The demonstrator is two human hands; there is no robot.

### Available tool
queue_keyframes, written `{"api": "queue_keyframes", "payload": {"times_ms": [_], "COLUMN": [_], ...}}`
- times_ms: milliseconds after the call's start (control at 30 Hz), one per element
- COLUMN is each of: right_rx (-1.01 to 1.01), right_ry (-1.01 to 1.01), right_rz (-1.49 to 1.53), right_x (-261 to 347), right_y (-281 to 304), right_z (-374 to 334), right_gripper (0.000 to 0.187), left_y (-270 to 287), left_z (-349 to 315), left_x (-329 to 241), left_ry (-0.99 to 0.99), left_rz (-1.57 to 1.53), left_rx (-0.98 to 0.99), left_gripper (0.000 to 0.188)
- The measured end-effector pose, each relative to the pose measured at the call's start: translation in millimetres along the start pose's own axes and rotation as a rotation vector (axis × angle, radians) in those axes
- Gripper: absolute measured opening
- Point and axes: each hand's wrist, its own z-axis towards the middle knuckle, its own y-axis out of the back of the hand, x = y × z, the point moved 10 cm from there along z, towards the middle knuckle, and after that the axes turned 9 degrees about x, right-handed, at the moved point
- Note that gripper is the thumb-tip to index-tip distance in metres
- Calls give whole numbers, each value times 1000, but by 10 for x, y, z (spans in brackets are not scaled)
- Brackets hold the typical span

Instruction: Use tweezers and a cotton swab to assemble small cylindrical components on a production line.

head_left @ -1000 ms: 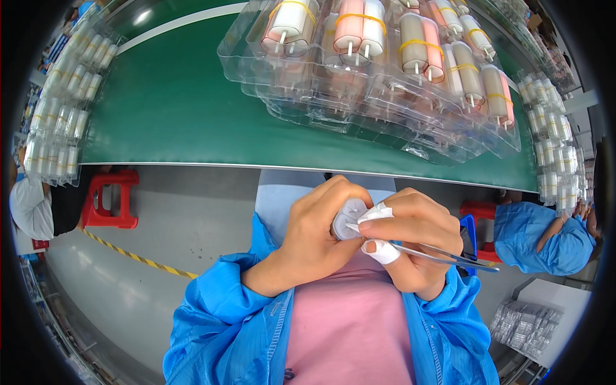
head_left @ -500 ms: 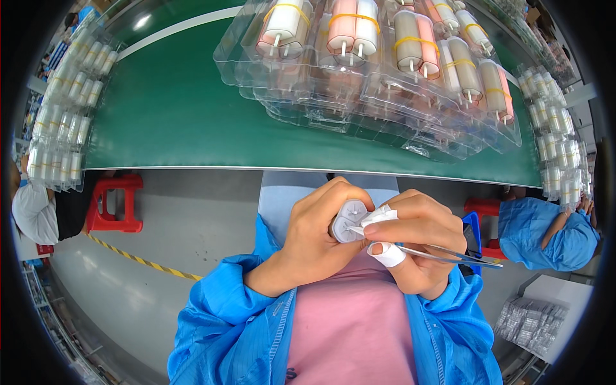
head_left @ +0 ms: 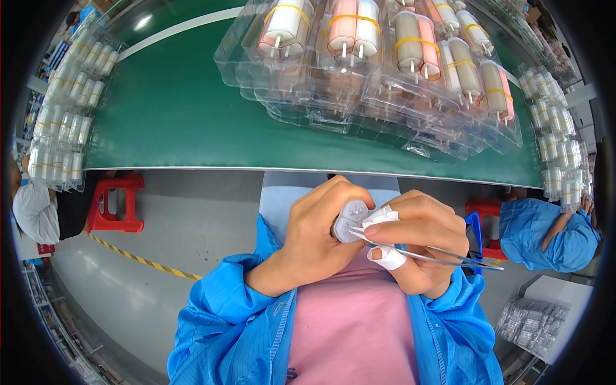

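My left hand is closed around a pair of pale grey cylinders, their round ends turned toward my right hand. Small pin-like stubs stand out of those end faces. In my right hand is a pair of metal tweezers, held between thumb and fingers, with the tips at the end face of the lower cylinder. White tape wraps the right thumb and a fingertip beside the cylinders. Most of the cylinders' length is hidden inside my left hand.
Stacked clear plastic trays on the green table hold banded pink, white and grey cylinders. More filled trays stand at the left and right. Red stools and seated people are at both sides.
The cylinders have turned slightly in my left hand. The tweezers have shifted a little, their rear end slightly lower; both hands keep their grip.
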Motion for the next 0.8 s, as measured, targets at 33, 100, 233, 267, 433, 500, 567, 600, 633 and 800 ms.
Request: {"api": "queue_keyframes", "payload": {"times_ms": [33,100,233,267,433,500,567,600,633,800], "right_rx": [1,-2,19,18,8,-2,5,6,10,14], "right_ry": [7,15,28,36,47,50,48,45,43,18], "right_rz": [-3,-5,-5,0,18,22,20,18,15,2], "right_x": [6,14,36,41,42,39,38,35,34,24], "right_y": [-3,-7,-10,-9,0,5,0,0,-2,4], "right_z": [3,8,17,19,19,17,16,15,15,16], "right_gripper": [23,23,23,24,24,24,24,24,24,25], "left_y": [1,4,16,17,21,19,15,13,12,9], "left_z": [2,3,5,4,5,2,0,0,-1,4], "left_x": [-3,-6,-35,-36,-44,-45,-47,-48,-48,-40], "left_ry": [-4,-11,-43,-42,-48,-47,-48,-49,-50,-47], "left_rz": [1,0,12,18,37,36,37,40,42,65], "left_rx": [4,-3,-10,-7,-8,-9,-9,-9,-10,-4], "left_gripper": [34,34,34,34,34,34,34,34,34,34]}}
